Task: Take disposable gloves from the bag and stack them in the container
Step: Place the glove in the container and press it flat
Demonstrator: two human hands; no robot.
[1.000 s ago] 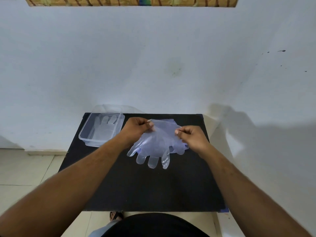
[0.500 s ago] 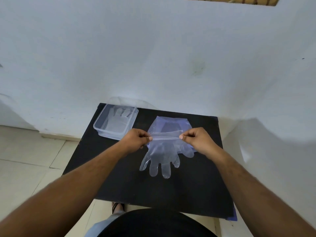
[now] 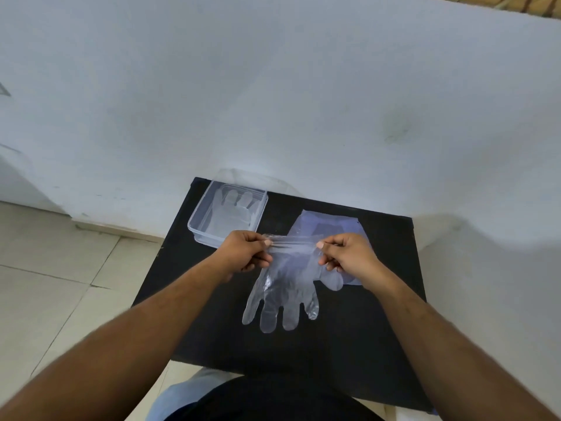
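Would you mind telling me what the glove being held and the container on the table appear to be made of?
The glove looks like thin, clear plastic film: the black table shows through it, and it creases and glints where both hands stretch its cuff. The container seems to be rigid translucent plastic with a smooth finish; its walls hold shape and a glove inside shows through them.

A clear thin glove [image 3: 283,291] hangs stretched by its cuff, fingers pointing down toward the viewer. Behind it lies the flat bluish bag [image 3: 329,227]. The clear container [image 3: 197,220] holds gloves laid flat.
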